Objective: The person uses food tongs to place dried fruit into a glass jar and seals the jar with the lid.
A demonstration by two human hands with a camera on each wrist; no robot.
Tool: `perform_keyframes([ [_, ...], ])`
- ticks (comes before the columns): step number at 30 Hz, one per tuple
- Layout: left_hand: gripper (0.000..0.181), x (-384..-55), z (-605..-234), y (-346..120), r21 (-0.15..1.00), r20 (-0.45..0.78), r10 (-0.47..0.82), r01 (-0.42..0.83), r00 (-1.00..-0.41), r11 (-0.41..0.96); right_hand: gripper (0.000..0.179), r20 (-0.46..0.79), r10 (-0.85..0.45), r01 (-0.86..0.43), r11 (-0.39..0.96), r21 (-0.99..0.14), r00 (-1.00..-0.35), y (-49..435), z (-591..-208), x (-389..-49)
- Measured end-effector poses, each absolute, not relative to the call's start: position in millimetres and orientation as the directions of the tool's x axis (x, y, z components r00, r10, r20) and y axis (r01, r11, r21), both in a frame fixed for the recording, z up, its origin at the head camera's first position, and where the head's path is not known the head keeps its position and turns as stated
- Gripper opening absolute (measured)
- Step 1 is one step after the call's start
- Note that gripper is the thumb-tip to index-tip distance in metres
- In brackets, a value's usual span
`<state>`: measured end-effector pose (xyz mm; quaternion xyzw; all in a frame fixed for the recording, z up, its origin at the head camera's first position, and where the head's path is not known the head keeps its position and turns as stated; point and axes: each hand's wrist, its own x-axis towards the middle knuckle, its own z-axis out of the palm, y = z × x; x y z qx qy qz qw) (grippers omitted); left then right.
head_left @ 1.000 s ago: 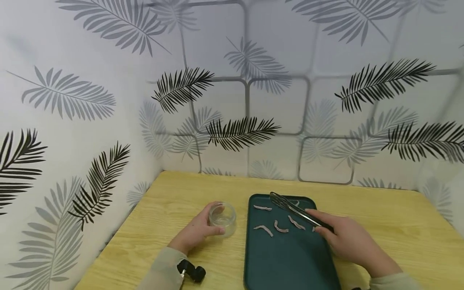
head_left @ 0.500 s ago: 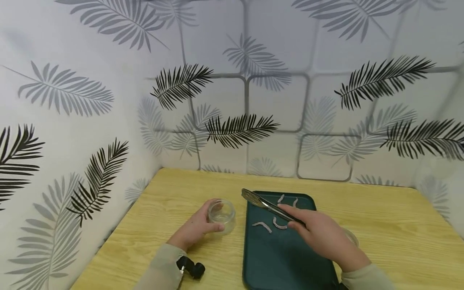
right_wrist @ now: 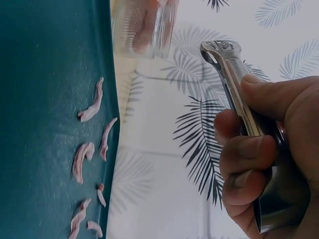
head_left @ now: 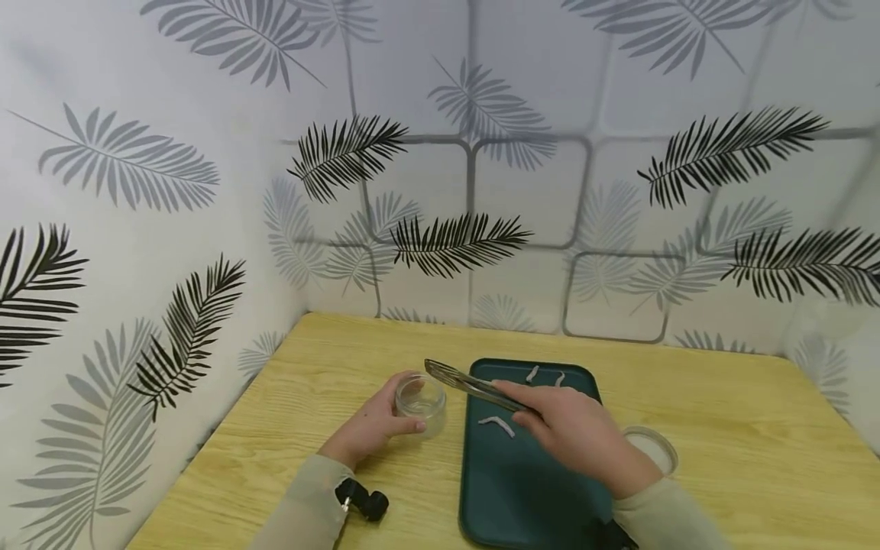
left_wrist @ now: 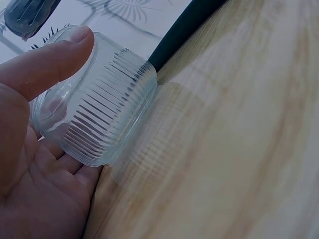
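Right grip (head_left: 577, 435) holds serving tongs (head_left: 481, 389) angled toward the tabletop's (head_left: 344, 344) far-left corner, tips near glass jar (head_left: 429, 406) in left grip (head_left: 371, 426)

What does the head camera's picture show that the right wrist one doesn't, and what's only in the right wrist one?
Only the head view: the round, pale item to the right of the tray, both sleeves, and the dark device at the left wrist.

Only the right wrist view: the curled fingers of the right hand around the tongs, plus more pale strips than the head view's three.

Both: tray, tongs, glass jar, some strips, right hand, at least part of the left hand, leaf-patterned wall.
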<state>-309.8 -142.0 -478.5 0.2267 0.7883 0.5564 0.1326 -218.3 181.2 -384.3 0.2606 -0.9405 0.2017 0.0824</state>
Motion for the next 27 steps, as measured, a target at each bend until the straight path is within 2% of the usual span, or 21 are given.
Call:
perform_keyframes([
  [10, 0.082, -311.2, -480.8, -143.0, 0.947, 0.016, 0.501, 0.174, -0.865, 0.271, 0.054, 0.219, -0.456, -0.505, 0.777, -0.375, -0.863, 172.4, -385.2, -221.1],
  [20, 0.081, -313.9, -482.8, -144.9, 0.944, 0.025, 0.505, 0.186, -0.863, 0.271, 0.055, 0.225, -0.428, -0.484, 0.786, -0.384, -0.875, 183.9, -391.6, -224.4],
  [27, 0.081, -314.3, -484.0, -145.0, 0.942, 0.033, 0.514, 0.199, -0.857, 0.272, 0.060, 0.122, -0.364, -0.381, 0.825, -0.417, -0.923, 208.8, -395.8, -227.6],
])
